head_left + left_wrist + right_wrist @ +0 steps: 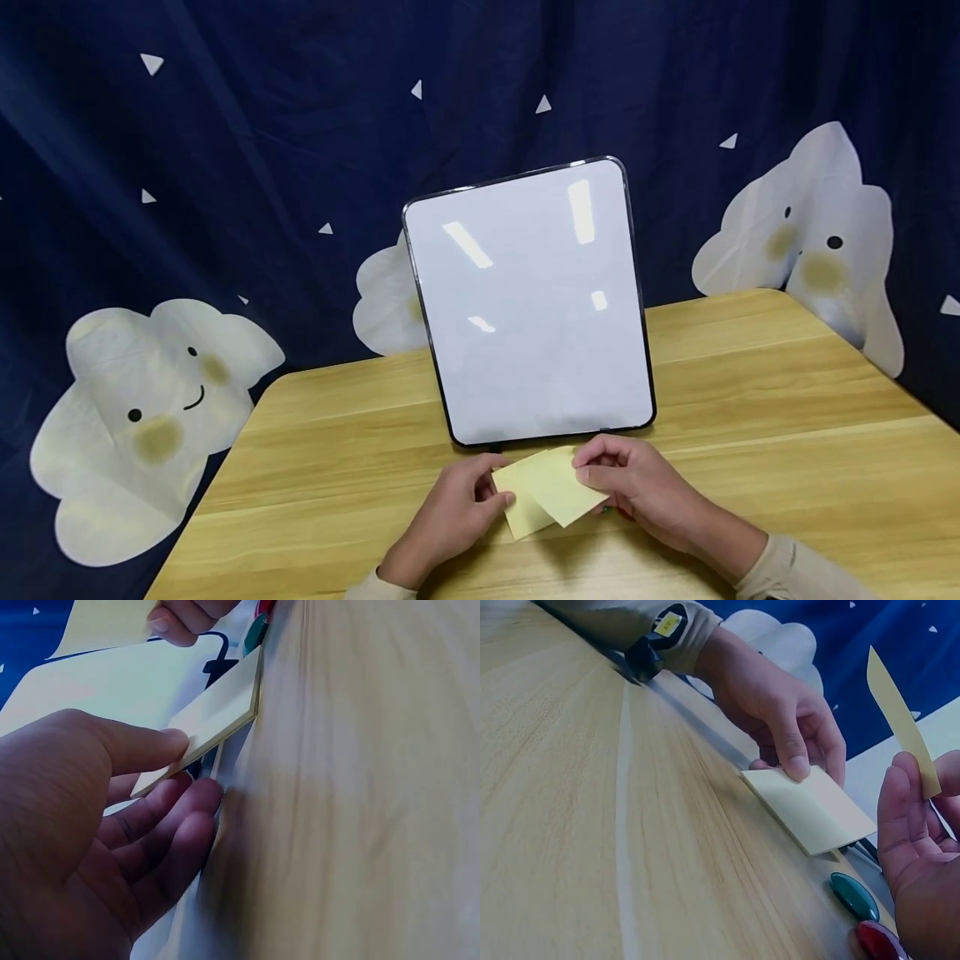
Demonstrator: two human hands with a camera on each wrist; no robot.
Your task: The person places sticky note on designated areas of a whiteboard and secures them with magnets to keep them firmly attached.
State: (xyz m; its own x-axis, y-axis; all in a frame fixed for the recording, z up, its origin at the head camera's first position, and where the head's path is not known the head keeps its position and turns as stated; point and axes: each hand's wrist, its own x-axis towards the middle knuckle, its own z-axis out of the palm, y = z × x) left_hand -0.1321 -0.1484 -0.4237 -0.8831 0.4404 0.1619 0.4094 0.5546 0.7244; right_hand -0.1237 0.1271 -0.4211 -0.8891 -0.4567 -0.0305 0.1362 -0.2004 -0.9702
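Yellow pad (814, 811) in left hand (459, 507).

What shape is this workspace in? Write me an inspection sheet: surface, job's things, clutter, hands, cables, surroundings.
Surface: wooden table, light grain, some glare near the front.
Job's things: pale yellow note pad; single yellow sheet, lifted apart from the pad.
Clutter: green glossy piece and red glossy piece, beside each other on the table.
Hands: left hand pinches the pad; right hand pinches the sheet.
Cables: nothing seen.
Surroundings: whiteboard standing on the table behind the hands, light reflections on it, no writing seen; dark blue curtain with white clouds and small triangles.
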